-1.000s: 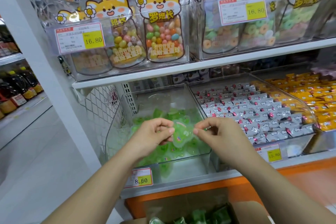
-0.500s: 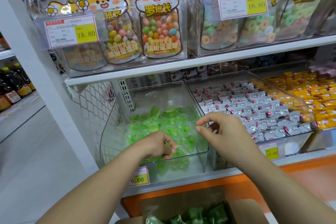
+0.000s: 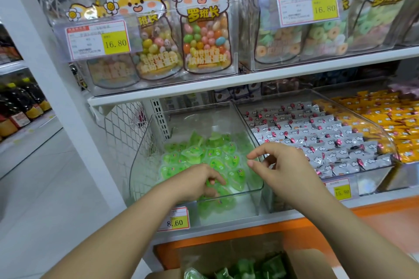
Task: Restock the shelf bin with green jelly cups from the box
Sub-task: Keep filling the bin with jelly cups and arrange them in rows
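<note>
Head view: the left hand (image 3: 197,182) is reaching into the clear shelf bin (image 3: 246,204) at mid-frame, fingers bent onto the green jelly cups (image 3: 204,154) piled there; whether it is gripping one cannot be told. The right hand (image 3: 286,171) is hovering alongside, loosely curled and empty. The box (image 3: 301,263) is sitting at the bottom edge.
</note>
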